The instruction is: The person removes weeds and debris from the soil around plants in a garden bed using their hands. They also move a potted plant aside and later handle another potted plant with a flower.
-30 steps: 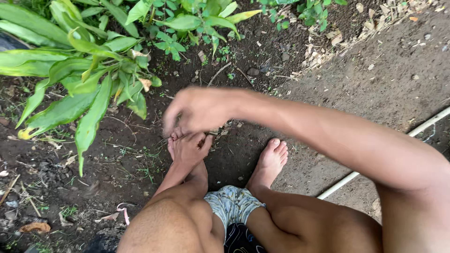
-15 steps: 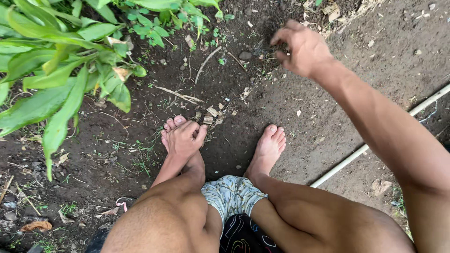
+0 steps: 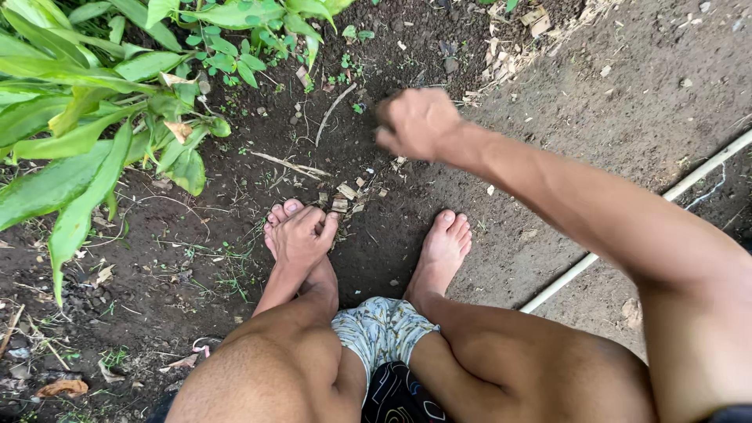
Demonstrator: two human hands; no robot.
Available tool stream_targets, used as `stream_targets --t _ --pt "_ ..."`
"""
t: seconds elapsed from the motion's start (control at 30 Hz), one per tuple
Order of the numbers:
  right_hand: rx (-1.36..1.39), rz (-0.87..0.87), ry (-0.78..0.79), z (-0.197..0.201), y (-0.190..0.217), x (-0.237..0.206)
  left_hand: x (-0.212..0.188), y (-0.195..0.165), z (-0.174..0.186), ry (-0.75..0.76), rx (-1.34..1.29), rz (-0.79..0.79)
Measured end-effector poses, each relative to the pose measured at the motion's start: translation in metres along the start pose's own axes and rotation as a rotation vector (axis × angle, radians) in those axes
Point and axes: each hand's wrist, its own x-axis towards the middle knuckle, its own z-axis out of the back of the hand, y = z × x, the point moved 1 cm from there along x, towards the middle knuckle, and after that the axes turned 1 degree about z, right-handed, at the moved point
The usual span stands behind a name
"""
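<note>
I squat on dark bare soil [image 3: 235, 258]. On it lie a thin stick [image 3: 291, 165], small wood chips [image 3: 342, 196], dry leaf scraps [image 3: 63, 387] and tiny weeds [image 3: 223, 266]. A white pipe [image 3: 627, 227] runs across the paler ground [image 3: 627, 86] beside me.

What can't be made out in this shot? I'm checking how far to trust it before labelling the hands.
Head view only:
- Right hand: motion-blurred; fingers curled under, so any contents are hidden.
- Left foot: mostly covered by the left hand resting on it.
- White pipe: cut off by the right edge and passing behind the forearm.
- Pale chips on the soil: too small to identify.
</note>
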Motion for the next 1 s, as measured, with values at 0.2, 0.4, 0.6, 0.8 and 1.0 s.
stream_targets --t 0.2,0.4,0.6,0.8,1.0 --pt "0.183 0.844 -0.358 -0.007 0.072 -0.019 -0.001 0.005 -0.002 -0.087 -0.059 -0.162" --pt "-0.027 0.088 -0.290 0.001 -0.052 -0.016 0.000 0.004 0.001 0.024 -0.077 -0.011" --pt "-0.021 -0.165 -0.177 -0.015 -0.078 -0.010 0.001 0.003 0.000 0.008 -0.086 -0.028" --pt "-0.102 -0.023 -0.324 -0.028 -0.078 -0.003 0.002 0.003 -0.001 0.025 -0.065 -0.014" --pt "-0.187 0.110 -0.407 -0.033 -0.081 0.003 0.001 0.006 -0.002 0.017 -0.077 -0.011"
